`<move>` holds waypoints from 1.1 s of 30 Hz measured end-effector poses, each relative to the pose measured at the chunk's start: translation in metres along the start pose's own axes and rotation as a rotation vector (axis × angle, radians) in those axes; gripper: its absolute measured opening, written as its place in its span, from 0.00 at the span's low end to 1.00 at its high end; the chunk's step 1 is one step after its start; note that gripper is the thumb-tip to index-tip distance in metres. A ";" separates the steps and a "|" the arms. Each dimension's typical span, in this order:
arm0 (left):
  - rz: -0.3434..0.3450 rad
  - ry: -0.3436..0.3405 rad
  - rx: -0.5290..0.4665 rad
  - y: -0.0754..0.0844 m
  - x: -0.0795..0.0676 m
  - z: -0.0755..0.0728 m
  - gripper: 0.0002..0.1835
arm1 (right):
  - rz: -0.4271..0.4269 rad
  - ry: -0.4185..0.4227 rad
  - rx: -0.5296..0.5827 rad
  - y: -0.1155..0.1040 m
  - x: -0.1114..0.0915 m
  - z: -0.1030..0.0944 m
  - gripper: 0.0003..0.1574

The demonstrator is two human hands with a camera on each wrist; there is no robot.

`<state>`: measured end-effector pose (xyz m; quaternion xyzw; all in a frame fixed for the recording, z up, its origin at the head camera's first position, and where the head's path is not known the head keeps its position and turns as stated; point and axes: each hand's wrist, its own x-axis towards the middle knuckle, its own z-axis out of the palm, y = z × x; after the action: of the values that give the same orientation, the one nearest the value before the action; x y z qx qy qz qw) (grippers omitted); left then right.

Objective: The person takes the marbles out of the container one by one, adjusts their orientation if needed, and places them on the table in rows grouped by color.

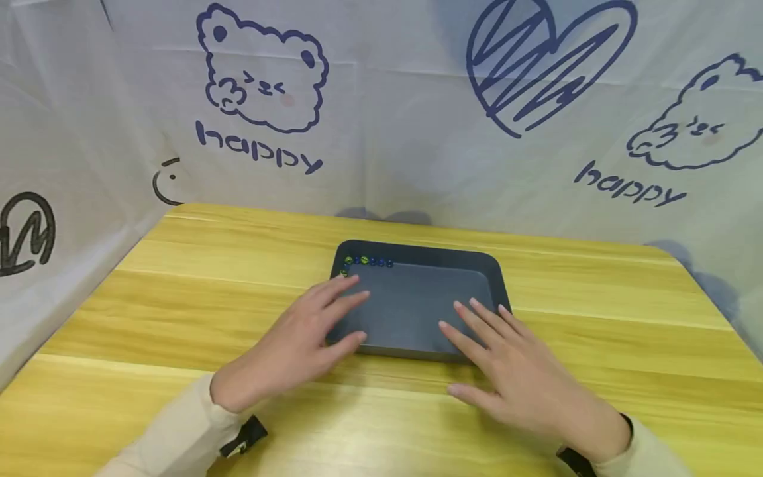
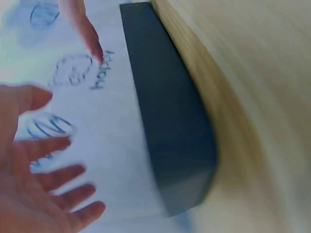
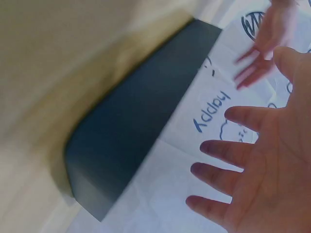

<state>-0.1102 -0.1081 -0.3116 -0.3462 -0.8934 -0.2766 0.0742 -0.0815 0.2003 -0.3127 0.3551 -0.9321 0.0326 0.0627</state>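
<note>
A dark grey rectangular tray (image 1: 417, 305) lies on the table. Several small dark blue and yellow-green marbles (image 1: 365, 260) line its far left corner, most in a row along the back wall. My left hand (image 1: 298, 334), fingers spread, hovers over the tray's left end and partly hides it. Over the right front corner is my right hand (image 1: 518, 371), its fingers spread apart too. Both wrist views show the palm side, with nothing held by the left hand (image 2: 39, 174) or the right hand (image 3: 257, 155), and the tray's outer wall beyond.
The yellow wood-grain table (image 1: 197, 291) spreads around the tray on every side. Behind it hangs a white cloth (image 1: 411, 146) with drawn bears, a heart and the word "happy". Dark straps (image 1: 244, 437) show at the wrists, by the cream sleeves (image 1: 179, 424).
</note>
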 end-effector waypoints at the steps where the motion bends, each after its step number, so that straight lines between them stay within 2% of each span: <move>1: -0.068 0.015 -0.071 -0.004 0.002 0.000 0.29 | 0.008 0.002 0.021 0.002 0.002 -0.003 0.43; 4: -0.319 0.023 -0.328 -0.017 0.007 0.002 0.32 | 0.034 0.016 0.112 0.008 0.011 -0.010 0.40; 8: -0.628 0.020 -0.677 -0.035 0.009 0.005 0.32 | 0.106 -0.020 0.339 0.018 0.026 -0.016 0.34; 9: -0.684 0.017 -0.743 -0.039 0.010 0.007 0.31 | 0.134 -0.039 0.401 0.021 0.030 -0.017 0.33; 11: -0.750 -0.003 -0.817 -0.047 0.009 0.010 0.29 | 0.170 -0.063 0.498 0.027 0.038 -0.021 0.31; 13: -0.775 -0.029 -0.834 -0.052 0.009 0.013 0.27 | 0.191 -0.081 0.557 0.034 0.046 -0.024 0.29; 16: -0.779 -0.053 -0.820 -0.058 0.009 0.016 0.24 | 0.207 -0.101 0.592 0.041 0.059 -0.028 0.26; 20: -0.781 -0.040 -0.791 -0.062 0.009 0.019 0.21 | 0.222 -0.130 0.671 0.045 0.081 -0.031 0.26; 24: -0.764 -0.025 -0.768 -0.064 0.008 0.021 0.20 | 0.227 -0.113 0.753 0.045 0.101 -0.028 0.26; 28: -0.726 -0.016 -0.760 -0.066 0.008 0.023 0.23 | 0.244 -0.093 0.756 0.046 0.117 -0.022 0.26; 33: -0.744 0.028 -0.804 -0.067 0.007 0.024 0.25 | 0.255 -0.115 0.694 0.047 0.134 -0.017 0.24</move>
<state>-0.1579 -0.1317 -0.3586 -0.0042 -0.7783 -0.6085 -0.1549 -0.2109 0.1488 -0.2778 0.2374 -0.9043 0.3344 -0.1183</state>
